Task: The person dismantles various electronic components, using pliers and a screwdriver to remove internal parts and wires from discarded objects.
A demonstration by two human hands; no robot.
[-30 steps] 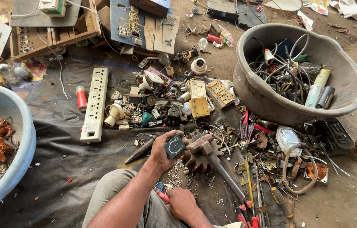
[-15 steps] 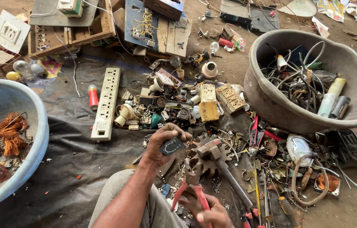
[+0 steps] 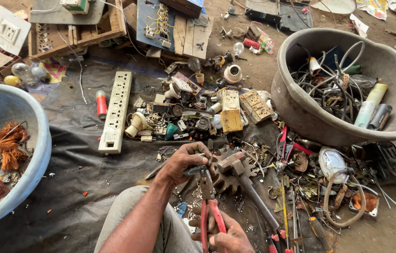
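My left hand (image 3: 182, 161) pinches a small dark metal part (image 3: 194, 169) above the black sheet. My right hand (image 3: 226, 238), at the bottom edge, is closed around the red handles of a pair of pliers (image 3: 209, 212). The plier jaws meet the small part just below my left fingers. A hammer (image 3: 247, 185) lies right beside them, its head resting on a rusty toothed wheel (image 3: 224, 182). My knee in grey trousers (image 3: 137, 220) is below my left forearm.
A grey basin (image 3: 296, 117) of wires and tubes stands at the right. At the left is a blue basin (image 3: 36, 140) holding copper wire. A white power strip (image 3: 116, 110), sockets, switches, bulbs and screwdrivers litter the black sheet (image 3: 67, 187). Wooden switch boards lie at the back.
My right hand has lifted the red-handled pliers up to the part in my left hand. The left hand has stayed near the toothed wheel.
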